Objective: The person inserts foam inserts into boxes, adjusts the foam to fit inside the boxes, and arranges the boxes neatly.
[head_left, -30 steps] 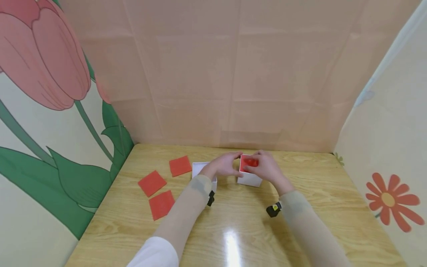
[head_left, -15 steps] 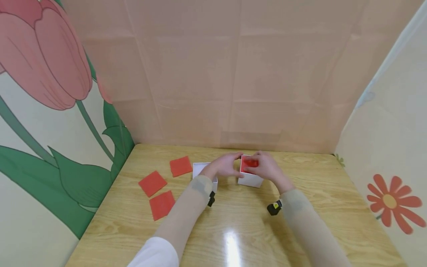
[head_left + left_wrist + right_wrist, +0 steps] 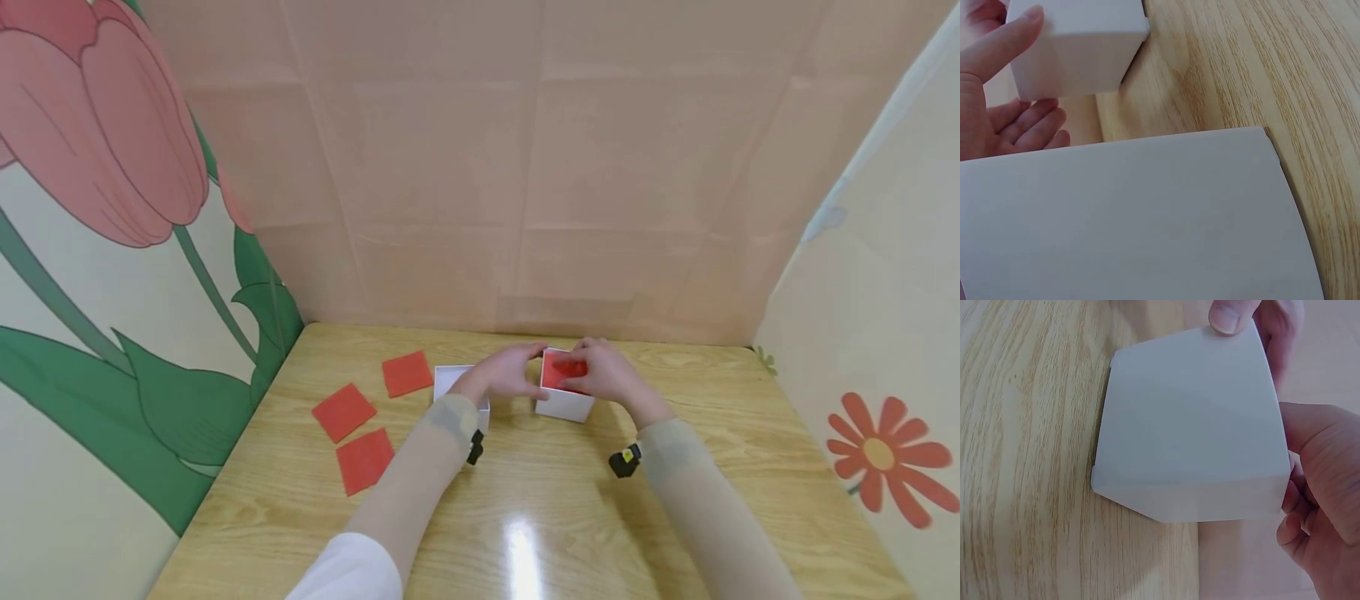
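A small white box (image 3: 564,404) stands on the table toward the back, with red material (image 3: 553,372) showing in its open top. My left hand (image 3: 512,371) holds it by the left side. In the right wrist view the left thumb (image 3: 1227,317) lies on the white face by the rim, while the left fingers go behind. My right hand (image 3: 611,375) reaches over the right edge with thumb and fingertips down in the opening, against the red. The rim hides those fingertips in the right wrist view, so I cannot tell whether they pinch the red piece.
Another white open-topped box (image 3: 447,377) stands left, partly under my left wrist; its side (image 3: 1135,212) fills the lower left wrist view. Red squares lie on the table further left: one at the back (image 3: 407,373), one leftmost (image 3: 343,412), one nearer (image 3: 365,461).
My right hand and wrist have shifted slightly right, the fingers still in the box's opening. The left hand keeps its hold, and the red squares lie as before.
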`<control>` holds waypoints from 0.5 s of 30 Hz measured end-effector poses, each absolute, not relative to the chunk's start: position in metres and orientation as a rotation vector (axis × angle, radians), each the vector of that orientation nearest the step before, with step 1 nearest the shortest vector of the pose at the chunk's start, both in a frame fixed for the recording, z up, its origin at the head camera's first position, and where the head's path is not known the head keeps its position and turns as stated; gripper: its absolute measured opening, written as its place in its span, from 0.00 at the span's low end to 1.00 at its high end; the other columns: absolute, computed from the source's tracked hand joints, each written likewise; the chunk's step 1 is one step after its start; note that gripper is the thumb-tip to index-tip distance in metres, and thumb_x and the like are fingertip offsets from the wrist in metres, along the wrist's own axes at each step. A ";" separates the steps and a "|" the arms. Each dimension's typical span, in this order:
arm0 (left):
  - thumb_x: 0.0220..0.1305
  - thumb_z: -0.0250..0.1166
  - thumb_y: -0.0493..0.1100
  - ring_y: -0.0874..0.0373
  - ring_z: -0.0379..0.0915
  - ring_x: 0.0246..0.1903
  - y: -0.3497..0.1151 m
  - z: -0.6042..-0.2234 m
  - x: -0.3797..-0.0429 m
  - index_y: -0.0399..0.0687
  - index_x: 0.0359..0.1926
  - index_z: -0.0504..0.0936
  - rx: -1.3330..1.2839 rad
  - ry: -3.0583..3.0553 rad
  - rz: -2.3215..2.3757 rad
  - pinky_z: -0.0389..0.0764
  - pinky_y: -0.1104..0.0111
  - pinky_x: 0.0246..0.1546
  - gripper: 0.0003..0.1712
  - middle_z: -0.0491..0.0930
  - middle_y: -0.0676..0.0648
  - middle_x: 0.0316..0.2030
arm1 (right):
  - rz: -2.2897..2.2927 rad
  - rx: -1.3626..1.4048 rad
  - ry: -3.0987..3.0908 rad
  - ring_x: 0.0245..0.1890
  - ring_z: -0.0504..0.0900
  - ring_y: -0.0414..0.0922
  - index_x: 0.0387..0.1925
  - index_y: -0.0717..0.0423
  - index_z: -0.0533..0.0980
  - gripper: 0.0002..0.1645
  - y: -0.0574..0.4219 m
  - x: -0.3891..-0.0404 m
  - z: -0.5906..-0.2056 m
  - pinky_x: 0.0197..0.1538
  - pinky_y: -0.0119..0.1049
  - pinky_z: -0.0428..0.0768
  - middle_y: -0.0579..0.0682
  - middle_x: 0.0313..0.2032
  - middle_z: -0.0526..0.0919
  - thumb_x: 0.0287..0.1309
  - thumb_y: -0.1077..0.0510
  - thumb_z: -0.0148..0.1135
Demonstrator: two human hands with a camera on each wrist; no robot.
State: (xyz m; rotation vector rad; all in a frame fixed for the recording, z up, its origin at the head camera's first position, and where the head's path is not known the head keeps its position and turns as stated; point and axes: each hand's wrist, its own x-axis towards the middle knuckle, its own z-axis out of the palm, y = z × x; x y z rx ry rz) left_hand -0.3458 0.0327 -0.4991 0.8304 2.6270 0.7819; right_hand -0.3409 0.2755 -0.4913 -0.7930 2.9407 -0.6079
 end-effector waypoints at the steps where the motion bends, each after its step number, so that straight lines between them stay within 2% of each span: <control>1: 0.66 0.76 0.60 0.56 0.62 0.77 0.033 -0.499 -0.346 0.50 0.86 0.56 0.832 2.628 0.779 0.65 0.59 0.77 0.58 0.65 0.50 0.79 | -0.612 -0.798 2.937 0.50 0.77 0.57 0.59 0.50 0.88 0.27 0.276 -0.340 -0.491 0.53 0.55 0.82 0.55 0.50 0.82 0.57 0.52 0.83; 5: 0.65 0.77 0.60 0.56 0.62 0.77 0.034 -0.499 -0.344 0.51 0.86 0.56 0.816 2.622 0.789 0.66 0.58 0.77 0.58 0.66 0.50 0.79 | -0.642 -0.768 2.920 0.51 0.76 0.56 0.60 0.51 0.88 0.28 0.282 -0.339 -0.491 0.51 0.54 0.83 0.54 0.50 0.82 0.58 0.50 0.83; 15: 0.65 0.77 0.59 0.55 0.62 0.77 0.035 -0.499 -0.345 0.49 0.86 0.56 0.813 2.615 0.812 0.65 0.60 0.77 0.58 0.66 0.50 0.79 | -0.551 -0.670 2.961 0.49 0.76 0.55 0.54 0.51 0.90 0.25 0.295 -0.336 -0.482 0.50 0.55 0.81 0.52 0.46 0.82 0.56 0.48 0.83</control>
